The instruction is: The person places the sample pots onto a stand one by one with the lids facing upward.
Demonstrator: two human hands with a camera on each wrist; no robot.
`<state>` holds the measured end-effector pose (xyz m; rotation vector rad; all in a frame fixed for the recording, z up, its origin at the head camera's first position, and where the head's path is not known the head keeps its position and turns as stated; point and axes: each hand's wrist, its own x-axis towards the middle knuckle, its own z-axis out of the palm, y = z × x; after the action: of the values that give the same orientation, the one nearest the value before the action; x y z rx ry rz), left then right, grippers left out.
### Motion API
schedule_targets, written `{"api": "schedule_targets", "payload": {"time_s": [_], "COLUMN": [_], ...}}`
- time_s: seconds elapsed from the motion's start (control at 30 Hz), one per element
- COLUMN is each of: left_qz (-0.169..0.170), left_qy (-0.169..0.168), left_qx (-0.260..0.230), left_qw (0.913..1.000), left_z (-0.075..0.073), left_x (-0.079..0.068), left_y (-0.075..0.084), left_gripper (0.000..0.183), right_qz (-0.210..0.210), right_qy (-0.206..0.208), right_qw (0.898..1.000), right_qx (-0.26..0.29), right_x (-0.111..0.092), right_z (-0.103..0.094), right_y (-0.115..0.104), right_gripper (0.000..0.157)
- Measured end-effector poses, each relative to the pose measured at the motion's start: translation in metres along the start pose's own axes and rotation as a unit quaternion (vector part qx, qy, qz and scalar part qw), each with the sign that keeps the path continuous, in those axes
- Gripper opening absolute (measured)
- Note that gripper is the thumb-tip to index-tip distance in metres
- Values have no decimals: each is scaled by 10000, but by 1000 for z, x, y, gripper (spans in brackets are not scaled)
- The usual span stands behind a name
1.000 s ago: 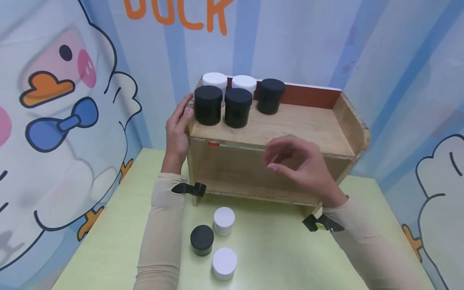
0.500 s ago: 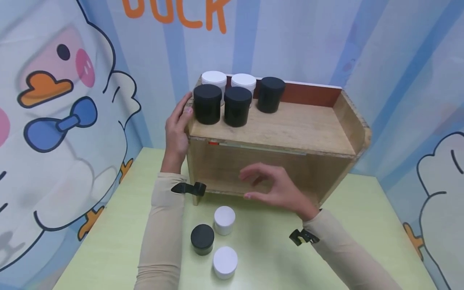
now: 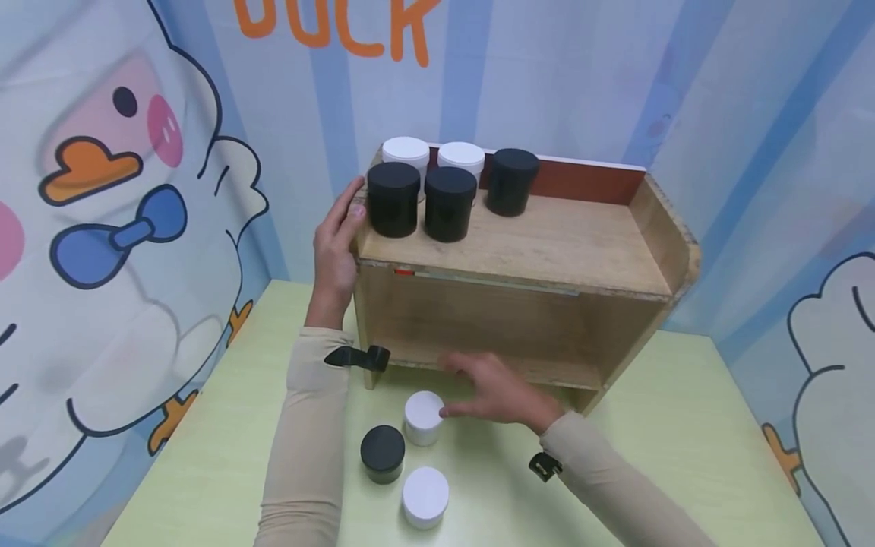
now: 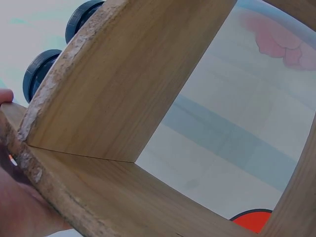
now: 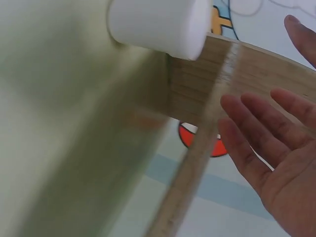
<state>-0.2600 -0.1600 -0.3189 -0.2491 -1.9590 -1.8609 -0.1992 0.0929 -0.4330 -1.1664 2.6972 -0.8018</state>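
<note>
At the upper left side of a wooden shelf [image 3: 547, 235], my left hand [image 3: 335, 247] grips the side panel. Its thumb shows on the near side; part of the hand lies behind the panel in the left wrist view. My right hand [image 3: 495, 389] is over the table in front of the shelf, fingers spread and holding nothing. Its thumb tip overlaps the edge of a white lidded jar [image 3: 423, 418] in the head view. In the right wrist view that white jar [image 5: 158, 24] appears beyond the fingertips, apart from the palm [image 5: 296, 182].
Beside that jar stand a black jar [image 3: 383, 453] and another white jar [image 3: 425, 497] on the pale green table [image 3: 649, 456]. On the shelf's top, at the left, are two white jars behind two black jars [image 3: 393, 199], with another black jar [image 3: 511, 182] farther right.
My right hand has moved down and left from the shelf's front edge to the nearest white jar on the table. The left hand and the jars have stayed put.
</note>
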Motion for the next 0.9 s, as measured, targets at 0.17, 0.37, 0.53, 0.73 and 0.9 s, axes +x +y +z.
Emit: {"api": "schedule_targets", "payload": {"time_s": [0.17,0.37,0.53,0.73,0.9], "left_qz": [-7,25,13,87,161], "left_qy": [3,2,-25,-5,23], "left_qx": [41,21,-26,-12,-3], "left_qw": [10000,10000,10000,10000,9999], "left_z": [0,-1,0,-1,-1], "left_x": [-1,-1,-2,0,0], "left_y": [-1,0,1,0,-1], "left_gripper": [49,50,49,49,49], "right_qz": [106,207,111,332,533], "right_qy": [44,243,771,861,787], "right_qw": [9999,9969,9890,9808,9746], "right_qx": [-71,721,1259,1721,2028], "right_x": [0,0,-2,0,1], "right_z": [15,37,60,76,87], "right_y": [5,7,11,13,18], "right_gripper": [66,61,59,65,68]}}
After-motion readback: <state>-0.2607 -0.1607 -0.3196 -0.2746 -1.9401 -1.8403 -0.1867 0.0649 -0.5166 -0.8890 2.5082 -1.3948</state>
